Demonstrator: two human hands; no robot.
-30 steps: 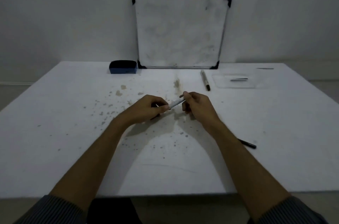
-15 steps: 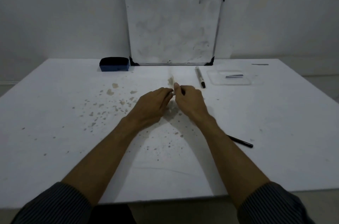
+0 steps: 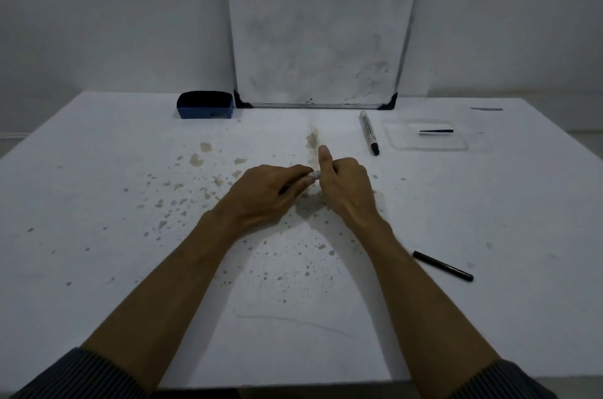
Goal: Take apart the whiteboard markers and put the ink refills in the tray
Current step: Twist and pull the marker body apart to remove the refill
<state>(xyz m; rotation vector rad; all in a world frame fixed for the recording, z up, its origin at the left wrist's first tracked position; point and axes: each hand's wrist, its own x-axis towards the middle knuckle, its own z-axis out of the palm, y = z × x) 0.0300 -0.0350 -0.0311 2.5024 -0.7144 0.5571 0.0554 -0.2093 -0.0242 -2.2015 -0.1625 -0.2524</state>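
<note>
Both hands meet over the middle of the white table. My left hand grips one end of a whiteboard marker, of which only a short grey stretch shows between the hands. My right hand grips the other end, thumb pointing up. A second whiteboard marker with a black tip lies farther back. To its right sits a clear tray holding one thin black ink refill. A slim black pen-like part lies on the table beside my right forearm.
A small whiteboard leans on the wall at the table's back edge, with a blue eraser to its left. Brown stains and specks dot the table left of the hands. A dark mark lies at the far right.
My hands have closed together along the marker, hiding most of its barrel, and shifted slightly away from me. The camera has tilted down a little.
</note>
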